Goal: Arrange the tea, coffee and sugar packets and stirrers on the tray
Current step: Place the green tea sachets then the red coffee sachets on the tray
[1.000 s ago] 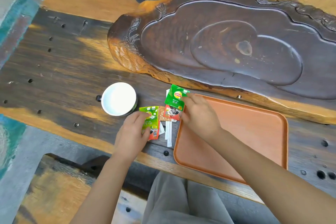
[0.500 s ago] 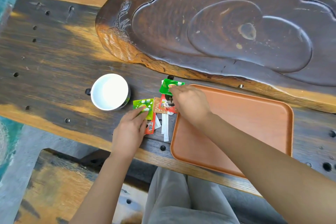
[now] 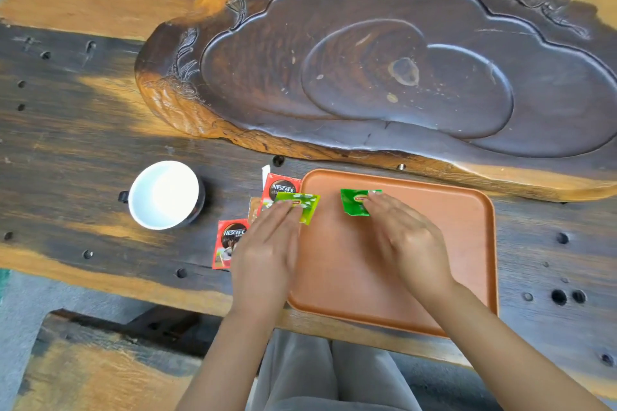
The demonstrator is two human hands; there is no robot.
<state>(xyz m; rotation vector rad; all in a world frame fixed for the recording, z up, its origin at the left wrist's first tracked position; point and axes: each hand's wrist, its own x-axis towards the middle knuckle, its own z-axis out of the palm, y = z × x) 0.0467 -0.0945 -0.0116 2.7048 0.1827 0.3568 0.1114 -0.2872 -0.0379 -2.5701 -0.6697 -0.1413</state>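
Soft even daylight, slight motion blur

Flat orange-brown rectangular plastic tray (image 3: pixel 434 277) on table edge, dark green tea packet (image 3: pixel 354 202) lying inside its far-left corner, lime green tea packet (image 3: pixel 305 205) overlapping tray's left rim, two red Nescafé coffee packets (image 3: pixel 279 188) (image 3: pixel 227 242) just left of tray.
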